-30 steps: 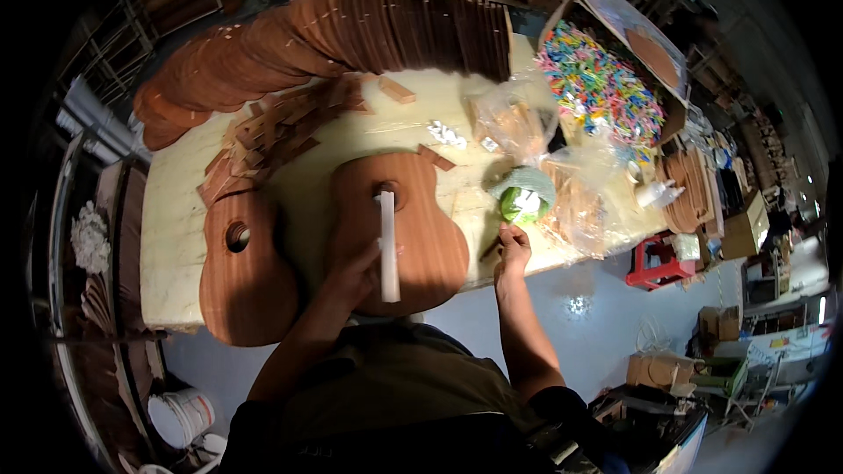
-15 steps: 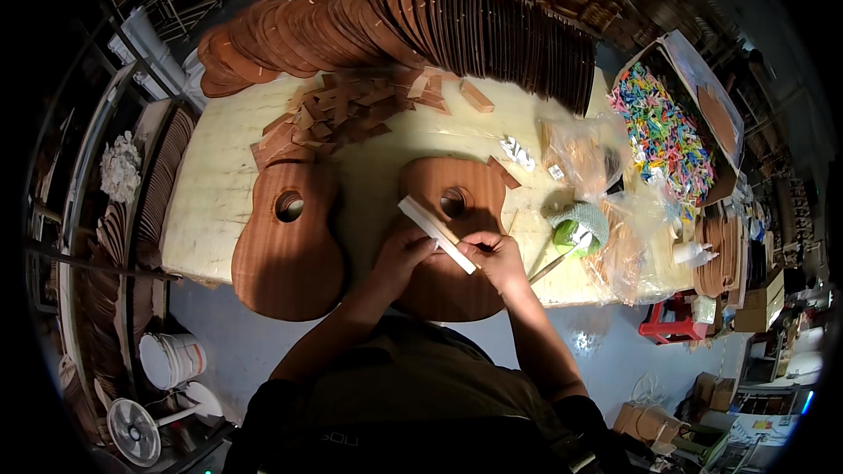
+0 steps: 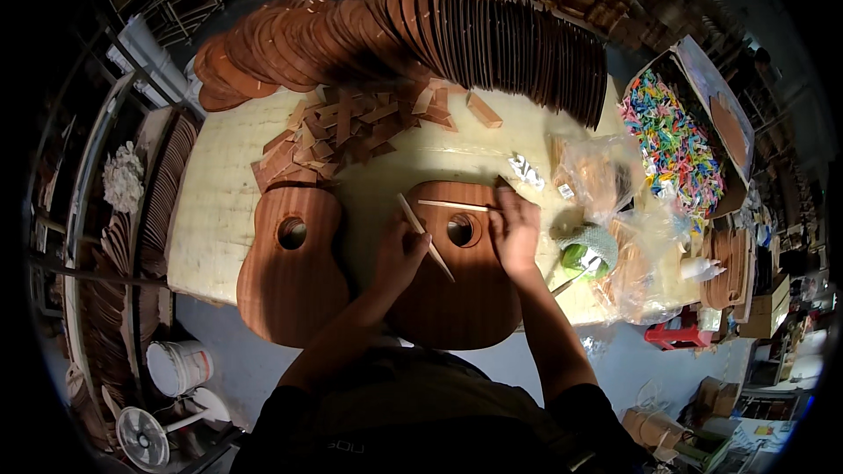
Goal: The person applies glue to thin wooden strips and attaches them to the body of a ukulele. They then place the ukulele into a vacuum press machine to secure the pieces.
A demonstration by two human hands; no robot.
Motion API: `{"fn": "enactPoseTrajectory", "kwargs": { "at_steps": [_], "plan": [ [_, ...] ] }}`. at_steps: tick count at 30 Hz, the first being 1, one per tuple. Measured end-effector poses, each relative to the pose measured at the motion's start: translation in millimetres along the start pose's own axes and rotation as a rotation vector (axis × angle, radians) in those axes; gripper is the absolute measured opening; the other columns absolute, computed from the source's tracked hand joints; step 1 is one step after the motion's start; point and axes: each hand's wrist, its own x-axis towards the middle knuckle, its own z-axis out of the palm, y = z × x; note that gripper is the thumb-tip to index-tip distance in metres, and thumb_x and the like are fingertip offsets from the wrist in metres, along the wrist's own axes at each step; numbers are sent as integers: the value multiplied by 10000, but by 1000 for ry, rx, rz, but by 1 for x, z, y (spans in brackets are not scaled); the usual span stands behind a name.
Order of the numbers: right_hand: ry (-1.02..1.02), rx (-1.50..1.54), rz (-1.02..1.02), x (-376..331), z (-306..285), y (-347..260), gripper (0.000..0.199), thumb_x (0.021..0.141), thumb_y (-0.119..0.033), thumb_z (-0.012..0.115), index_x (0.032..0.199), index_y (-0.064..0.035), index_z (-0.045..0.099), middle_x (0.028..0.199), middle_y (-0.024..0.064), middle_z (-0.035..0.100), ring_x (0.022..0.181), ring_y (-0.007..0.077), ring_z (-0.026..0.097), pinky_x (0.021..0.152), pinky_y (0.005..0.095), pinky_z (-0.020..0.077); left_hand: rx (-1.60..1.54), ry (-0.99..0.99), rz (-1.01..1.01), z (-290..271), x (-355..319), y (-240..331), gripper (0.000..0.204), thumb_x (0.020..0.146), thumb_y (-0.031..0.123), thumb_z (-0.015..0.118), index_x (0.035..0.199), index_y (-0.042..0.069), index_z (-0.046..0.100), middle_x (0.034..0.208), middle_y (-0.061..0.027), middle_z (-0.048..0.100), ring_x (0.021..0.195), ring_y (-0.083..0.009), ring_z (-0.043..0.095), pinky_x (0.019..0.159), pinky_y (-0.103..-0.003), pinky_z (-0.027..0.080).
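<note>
Right guitar board [image 3: 457, 303]: reddish brown, fine lengthwise grain. Left guitar board [image 3: 285, 294]: matching brown, similar striped grain. Slanted strip [image 3: 440, 260] and level strip [image 3: 452, 205]: both pale cream. Table [image 3: 215, 211]: pale yellow, faintly mottled. Clips [image 3: 672, 145]: pink, blue, green, yellow, all mixed. Stool [image 3: 674, 335]: bright red. Floor [image 3: 518, 354]: blue-grey. Bucket [image 3: 176, 369]: white.

Head cam, dwn @ tbl [image 3: 215, 211]

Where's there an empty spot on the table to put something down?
Biggest: the bare table left of the left guitar body, out to the table's left edge. Smaller: between the brown wood scraps, the right guitar body and the white bits. The right side is crowded: plastic bags, a white bottle, colourful plastic pieces.
</note>
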Motion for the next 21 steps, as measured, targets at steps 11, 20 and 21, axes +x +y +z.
{"fn": "enactPoseTrajectory", "kwargs": {
  "at_steps": [11, 20, 21],
  "plan": [
    [-133, -35, 346, -48, 11, 1, 569, 899, -303, 585, 1326, 48, 454, 1058, 233, 611, 1000, 418, 509, 912, 457, 410, 154, -113, -153, 5, 1, -3, 225, 822, 167, 666, 846, -1, 518, 1112, -169, 547, 932, -306, 566, 794, -385, 460],
    [-73, -158, 234, -50, 12, -8, 433, 890, -232, 577, 1267, -20, 552, 1004, 212, 638, 899, 396, 567, 834, 457, 472, 149, -88, 86, 5, -2, -6, 211, 815, 137, 656, 868, -12, 516, 1289, -195, 520, 969, -316, 570, 823, -370, 458],
    [-83, -155, 245, -53, 14, -7, 435, 891, -230, 573, 1270, -19, 548, 985, 217, 640, 889, 396, 571, 823, 457, 477, 163, -93, 48, 4, -4, -3, 215, 831, 161, 645, 859, -8, 516, 1256, -187, 550, 897, -289, 580, 782, -356, 460]
  ]
}}
